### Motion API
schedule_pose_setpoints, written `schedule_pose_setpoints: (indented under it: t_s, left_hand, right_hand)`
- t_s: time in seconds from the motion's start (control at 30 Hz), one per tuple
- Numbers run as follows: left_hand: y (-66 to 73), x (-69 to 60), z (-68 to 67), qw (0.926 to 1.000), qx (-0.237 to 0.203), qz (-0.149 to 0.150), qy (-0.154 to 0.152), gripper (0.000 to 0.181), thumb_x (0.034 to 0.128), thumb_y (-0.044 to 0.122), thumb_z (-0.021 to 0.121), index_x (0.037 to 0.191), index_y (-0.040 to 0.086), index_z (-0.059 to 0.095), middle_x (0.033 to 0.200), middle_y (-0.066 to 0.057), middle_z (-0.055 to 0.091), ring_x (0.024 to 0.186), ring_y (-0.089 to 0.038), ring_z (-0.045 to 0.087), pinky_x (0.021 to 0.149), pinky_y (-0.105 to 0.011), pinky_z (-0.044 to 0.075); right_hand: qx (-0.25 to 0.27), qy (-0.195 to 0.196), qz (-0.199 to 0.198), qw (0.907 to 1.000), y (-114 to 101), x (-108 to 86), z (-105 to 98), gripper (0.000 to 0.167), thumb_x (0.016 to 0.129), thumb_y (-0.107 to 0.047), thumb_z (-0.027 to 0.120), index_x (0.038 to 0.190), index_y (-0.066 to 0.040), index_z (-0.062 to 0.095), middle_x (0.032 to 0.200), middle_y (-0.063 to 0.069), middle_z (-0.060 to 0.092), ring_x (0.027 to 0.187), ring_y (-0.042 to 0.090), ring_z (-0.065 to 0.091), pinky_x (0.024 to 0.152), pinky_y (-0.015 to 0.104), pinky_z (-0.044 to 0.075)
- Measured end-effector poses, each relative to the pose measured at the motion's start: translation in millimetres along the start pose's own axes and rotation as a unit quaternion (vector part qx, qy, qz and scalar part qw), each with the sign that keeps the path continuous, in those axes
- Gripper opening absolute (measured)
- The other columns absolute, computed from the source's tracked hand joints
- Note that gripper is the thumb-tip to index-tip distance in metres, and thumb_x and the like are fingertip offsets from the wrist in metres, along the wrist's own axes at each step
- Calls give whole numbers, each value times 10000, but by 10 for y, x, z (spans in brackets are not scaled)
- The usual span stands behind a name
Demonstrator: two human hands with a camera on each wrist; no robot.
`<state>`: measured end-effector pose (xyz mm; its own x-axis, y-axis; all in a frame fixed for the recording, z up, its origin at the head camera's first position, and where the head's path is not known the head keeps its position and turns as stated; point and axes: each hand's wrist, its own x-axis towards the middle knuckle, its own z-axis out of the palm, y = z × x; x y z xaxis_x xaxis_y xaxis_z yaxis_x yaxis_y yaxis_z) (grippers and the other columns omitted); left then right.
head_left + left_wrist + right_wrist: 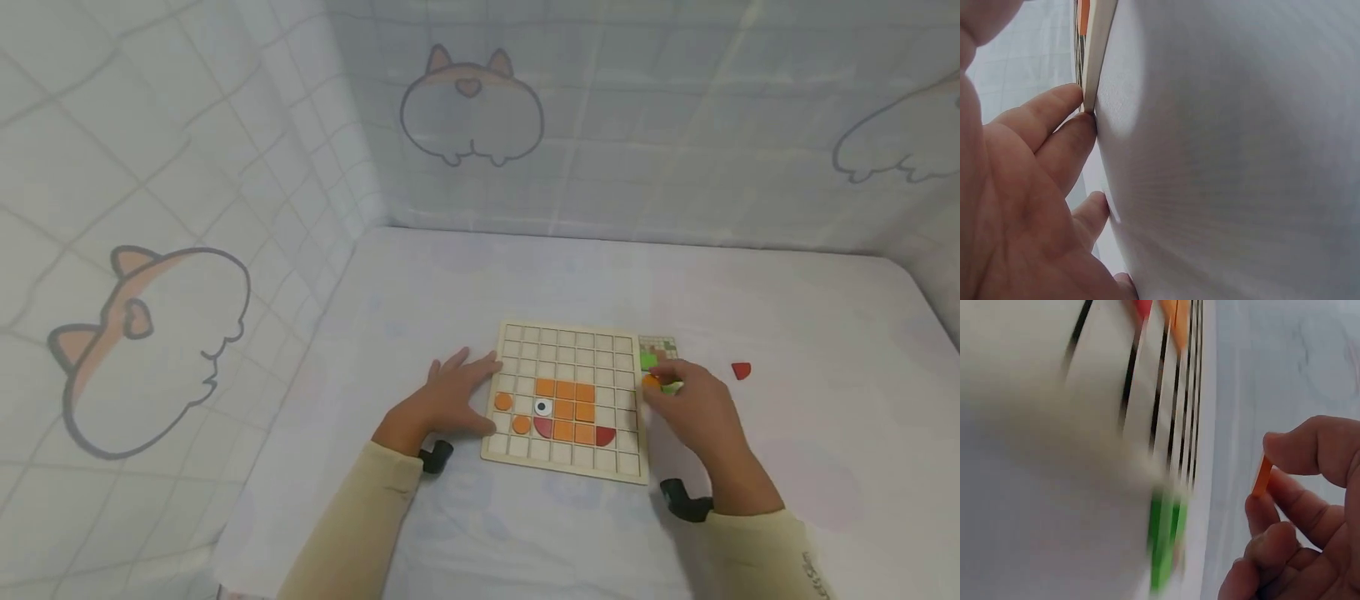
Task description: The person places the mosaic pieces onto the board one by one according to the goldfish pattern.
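Note:
A square wooden grid board lies flat on the table. Set in its cells are a block of orange squares, a white eye disc, two orange discs, and red rounded pieces at the lower corners. My left hand rests at the board's left side, fingers extended; in the left wrist view two fingertips touch the board's edge. Between thumb and fingers, my right hand pinches an orange piece, rounded in the head view, beside the board's right edge.
A small patterned card lies by the board's upper right, with a green piece on it and another green piece partly behind my right hand. Farther right is a red piece. A printed curtain hangs behind the table.

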<state>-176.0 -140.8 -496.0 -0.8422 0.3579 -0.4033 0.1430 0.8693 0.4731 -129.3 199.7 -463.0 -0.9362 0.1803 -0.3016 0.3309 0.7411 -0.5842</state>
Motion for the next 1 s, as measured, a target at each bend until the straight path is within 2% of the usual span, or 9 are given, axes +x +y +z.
schedule_pose_setpoints:
  t_s: [0.07, 0.13, 0.23, 0.4, 0.5, 0.73, 1.0]
  left_hand:
    - [0, -4, -1, 10000, 15, -48, 3, 967, 737, 357, 846, 1578, 355, 367, 1674, 165, 250, 1600, -206, -1, 1274, -560, -40]
    - [-4, -3, 3, 10000, 23, -94, -7, 980, 736, 366, 848, 1582, 362, 355, 1674, 165, 251, 1600, -204, -2, 1275, -555, -39]
    - [-13, 2, 6, 9999, 12, -140, -19, 997, 731, 377, 851, 1587, 374, 338, 1674, 164, 253, 1600, -197, -2, 1277, -547, -39]
    - [-30, 9, 2, 9999, 62, -99, -3, 996, 733, 393, 849, 1586, 385, 335, 1671, 160, 264, 1599, -198, 15, 1278, -553, -26]
    - [-36, 15, -2, 10000, 79, 10, -3, 990, 737, 402, 848, 1586, 376, 340, 1668, 154, 278, 1599, -206, 28, 1274, -568, -21]
    - [-37, 23, -7, 9997, 128, 178, -50, 985, 747, 407, 845, 1591, 342, 342, 1662, 131, 305, 1599, -226, 41, 1264, -603, -20]
    - [-27, -8, -40, 9998, 54, 175, -40, 978, 751, 387, 846, 1591, 330, 348, 1655, 123, 322, 1597, -227, 55, 1265, -599, -20]
  right_hand:
    - [13, -56, -504, 9987, -186, 10, 115, 426, 933, -276, 641, 1305, -68, 645, 1263, 154, 636, 939, 287, 554, 634, 284, 496]
    - [34, -189, -848, 9962, -360, 26, 234, 396, 927, -275, 659, 1273, -83, 669, 1253, 128, 652, 923, 272, 563, 656, 295, 506]
    - [67, -476, -1096, 9928, -596, 67, 412, 371, 916, -293, 692, 1238, -108, 694, 1221, 95, 677, 939, 264, 584, 744, 362, 554]
    - [60, -860, -1356, 9870, -906, 165, 651, 326, 915, -280, 696, 1210, -142, 713, 1205, 53, 686, 1061, 262, 603, 958, 460, 539]
    - [-172, -944, -1533, 9835, -1047, 237, 755, 328, 920, -246, 681, 1227, -137, 719, 1219, 56, 691, 1089, 262, 616, 991, 464, 533]
    - [-707, -1097, -1733, 9762, -1263, 375, 917, 312, 939, -245, 668, 1219, -121, 727, 1240, 66, 700, 1109, 256, 629, 991, 444, 540]
    - [-1293, -1094, -1769, 9695, -1374, 480, 1006, 249, 931, -201, 654, 1139, -104, 749, 1111, 64, 701, 1013, 243, 618, 930, 417, 549]
